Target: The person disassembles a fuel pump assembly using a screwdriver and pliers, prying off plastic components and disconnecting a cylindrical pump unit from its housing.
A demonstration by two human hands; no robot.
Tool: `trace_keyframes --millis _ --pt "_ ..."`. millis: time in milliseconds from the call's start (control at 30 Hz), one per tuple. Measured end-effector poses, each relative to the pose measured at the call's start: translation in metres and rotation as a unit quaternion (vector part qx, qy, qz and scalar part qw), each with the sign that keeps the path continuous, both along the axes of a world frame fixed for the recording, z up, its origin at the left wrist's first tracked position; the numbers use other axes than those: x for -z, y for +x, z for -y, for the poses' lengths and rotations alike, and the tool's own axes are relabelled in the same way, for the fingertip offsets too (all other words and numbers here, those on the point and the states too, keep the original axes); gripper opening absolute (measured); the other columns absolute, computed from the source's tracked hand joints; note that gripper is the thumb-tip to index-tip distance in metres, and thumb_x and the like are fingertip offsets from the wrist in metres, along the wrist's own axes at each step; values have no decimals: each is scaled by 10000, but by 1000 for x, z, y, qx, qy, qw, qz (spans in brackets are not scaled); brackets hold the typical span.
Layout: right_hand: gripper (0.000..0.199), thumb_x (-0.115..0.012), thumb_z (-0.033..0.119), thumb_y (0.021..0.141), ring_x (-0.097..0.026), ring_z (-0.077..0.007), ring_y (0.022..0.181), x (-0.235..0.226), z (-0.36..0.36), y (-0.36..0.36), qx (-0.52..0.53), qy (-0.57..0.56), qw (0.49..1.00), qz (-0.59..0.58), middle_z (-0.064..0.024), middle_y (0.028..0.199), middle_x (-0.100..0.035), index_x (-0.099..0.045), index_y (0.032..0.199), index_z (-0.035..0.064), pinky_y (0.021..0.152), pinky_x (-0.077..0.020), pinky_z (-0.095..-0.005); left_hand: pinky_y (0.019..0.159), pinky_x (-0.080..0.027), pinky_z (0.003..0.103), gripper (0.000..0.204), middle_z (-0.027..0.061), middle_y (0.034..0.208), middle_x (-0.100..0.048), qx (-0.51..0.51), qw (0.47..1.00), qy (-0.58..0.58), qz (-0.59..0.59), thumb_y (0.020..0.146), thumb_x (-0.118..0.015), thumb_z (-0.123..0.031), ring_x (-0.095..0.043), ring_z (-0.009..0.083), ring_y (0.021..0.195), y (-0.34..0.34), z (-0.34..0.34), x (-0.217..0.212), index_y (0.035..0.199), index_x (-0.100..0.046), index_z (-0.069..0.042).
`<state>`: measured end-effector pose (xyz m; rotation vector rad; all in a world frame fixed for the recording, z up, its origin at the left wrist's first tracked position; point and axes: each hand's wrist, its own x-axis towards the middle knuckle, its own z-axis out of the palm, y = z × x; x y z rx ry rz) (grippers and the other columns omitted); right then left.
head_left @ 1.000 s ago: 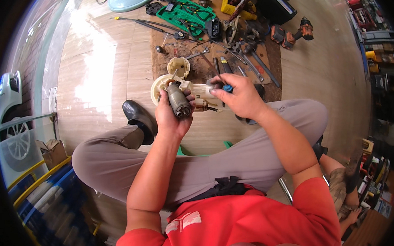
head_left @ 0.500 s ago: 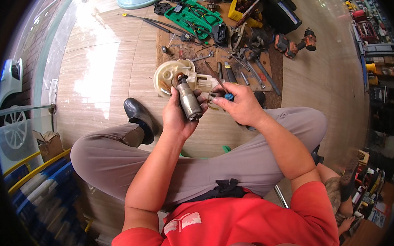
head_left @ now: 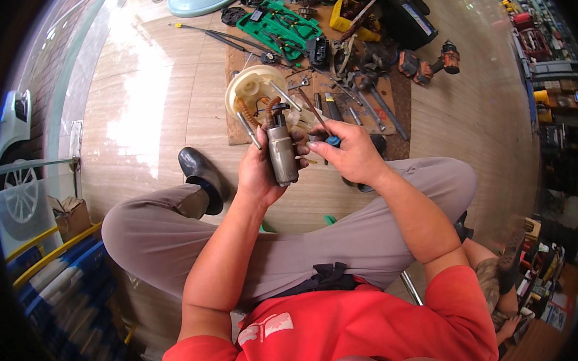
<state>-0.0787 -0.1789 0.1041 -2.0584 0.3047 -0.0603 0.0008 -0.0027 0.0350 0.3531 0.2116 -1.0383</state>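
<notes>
My left hand (head_left: 254, 172) is wrapped round a grey metal fuel pump (head_left: 282, 156), held upright between thumb and fingers. Beyond it hangs the pump's round cream plastic flange (head_left: 250, 84), joined by orange corrugated hoses (head_left: 273, 107). Two metal rods stick out from the flange toward me. A screwdriver (head_left: 313, 109) with a blue handle is in my closed right hand (head_left: 354, 152), its shaft pointing away and slightly left. The right fingertips are close to the pump's right side; whether they touch a part there cannot be made out.
A stained cardboard sheet (head_left: 399, 99) lies ahead with a utility knife (head_left: 333, 106) and several hand tools. Farther off are a green tool case (head_left: 280, 29), a yellow bin (head_left: 351, 19) and a black box (head_left: 411, 22). A cordless drill (head_left: 450, 57) rests at the right.
The pump assembly has been turned in my left hand: the flange has tipped up, so its rods and orange hoses now show. The pump stands straighter. My right hand has barely moved.
</notes>
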Motion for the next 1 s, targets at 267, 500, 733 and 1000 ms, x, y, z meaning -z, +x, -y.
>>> trace_keyframes --millis 267,500,733,1000 --pt "292 -724 132 850 -599 -134 815 -6 2 0 0 10 999 -36 -108 892 -683 -650 1076 -37 755 -496 -297 791 -551 443 567 179 1158 -617 23 998 -18 60 993 -502 -414 -644 315 981 -2 2 0 1446 -355 -106" --pt "282 -733 141 853 -553 -108 766 -12 8 1 24 10 999 -30 -79 828 -659 -648 1061 -29 713 -480 -286 883 -523 458 617 191 1239 -601 22 994 -18 103 966 -575 -307 -625 333 1060 -1 4 -7 1493 -322 -110" --pt "231 -734 163 840 -611 -227 672 -10 11 1 43 4 999 9 -168 767 -658 -652 969 -11 648 -490 -350 959 -484 471 743 170 1344 -541 45 993 -11 104 892 -663 -262 -586 339 1145 -3 5 -13 1518 -290 -114" --pt "241 -730 137 863 -535 -81 735 -14 16 -1 28 3 999 -31 -56 795 -655 -651 1031 -17 679 -478 -283 989 -465 472 817 115 1385 -497 80 990 -26 116 807 -677 -103 -544 307 1202 -7 5 -12 1526 -288 -104"
